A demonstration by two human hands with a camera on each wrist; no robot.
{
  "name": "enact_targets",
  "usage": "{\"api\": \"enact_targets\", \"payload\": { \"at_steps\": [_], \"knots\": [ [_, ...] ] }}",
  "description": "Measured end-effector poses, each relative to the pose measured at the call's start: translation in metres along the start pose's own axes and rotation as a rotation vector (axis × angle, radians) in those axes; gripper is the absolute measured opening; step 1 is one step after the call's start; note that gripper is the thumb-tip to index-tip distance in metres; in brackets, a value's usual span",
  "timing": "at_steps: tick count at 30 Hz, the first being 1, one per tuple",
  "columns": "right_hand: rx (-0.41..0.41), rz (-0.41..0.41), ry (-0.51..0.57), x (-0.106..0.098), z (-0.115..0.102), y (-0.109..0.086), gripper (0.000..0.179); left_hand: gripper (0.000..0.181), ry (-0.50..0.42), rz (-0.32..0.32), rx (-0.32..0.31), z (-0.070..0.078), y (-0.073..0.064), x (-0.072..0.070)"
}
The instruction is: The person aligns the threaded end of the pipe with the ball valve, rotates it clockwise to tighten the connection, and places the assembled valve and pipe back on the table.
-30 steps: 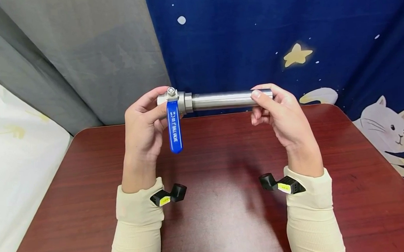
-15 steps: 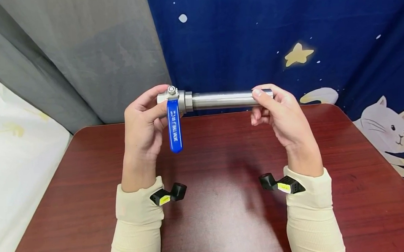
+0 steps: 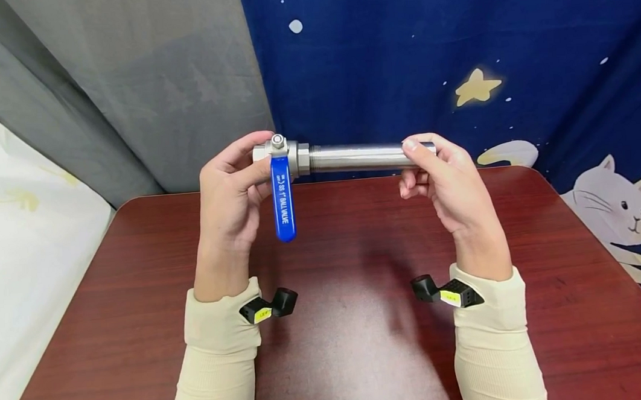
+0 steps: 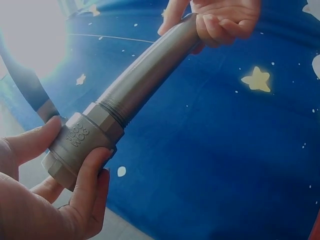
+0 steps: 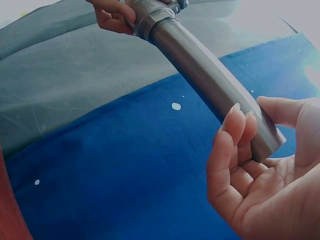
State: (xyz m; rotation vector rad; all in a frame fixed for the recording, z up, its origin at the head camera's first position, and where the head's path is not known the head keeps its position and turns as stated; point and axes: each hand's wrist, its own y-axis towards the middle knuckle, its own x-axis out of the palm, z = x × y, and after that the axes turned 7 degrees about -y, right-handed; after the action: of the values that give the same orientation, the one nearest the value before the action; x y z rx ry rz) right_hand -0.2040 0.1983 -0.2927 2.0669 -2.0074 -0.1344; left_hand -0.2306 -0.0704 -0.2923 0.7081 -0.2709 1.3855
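A steel ball valve (image 4: pixel 80 142) with a blue lever handle (image 3: pixel 284 202) joins the threaded end of a steel pipe (image 3: pixel 359 157). A few threads show beside the valve's hex end. My left hand (image 3: pixel 225 199) grips the valve body between thumb and fingers; the lever hangs down toward me. At the pipe's far end, my right hand (image 3: pixel 450 181) pinches it with thumb and fingers, as the right wrist view also shows. Valve and pipe are held level above the table's back edge. Some fingers behind the valve are hidden in the head view.
A reddish-brown wooden table (image 3: pixel 339 344) lies below the hands. Behind it hang a grey curtain (image 3: pixel 146 82) and a blue curtain (image 3: pixel 367 58) printed with stars and a cat. White cloth (image 3: pixel 23 240) is at the left. A small black camera sits on each cream sleeve.
Valve and pipe have shifted very slightly to the right in the head view, and the background has shifted a little too. Both hands keep their hold.
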Motion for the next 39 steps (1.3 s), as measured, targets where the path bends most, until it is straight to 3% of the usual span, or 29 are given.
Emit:
{"api": "enact_targets", "payload": {
  "at_steps": [39],
  "knots": [
    [0.006,0.016,-0.001,-0.0027,0.0005,0.0009,0.018,0.026,0.001,-0.014,-0.014,-0.0036,0.0009,0.0007]
  ]
}}
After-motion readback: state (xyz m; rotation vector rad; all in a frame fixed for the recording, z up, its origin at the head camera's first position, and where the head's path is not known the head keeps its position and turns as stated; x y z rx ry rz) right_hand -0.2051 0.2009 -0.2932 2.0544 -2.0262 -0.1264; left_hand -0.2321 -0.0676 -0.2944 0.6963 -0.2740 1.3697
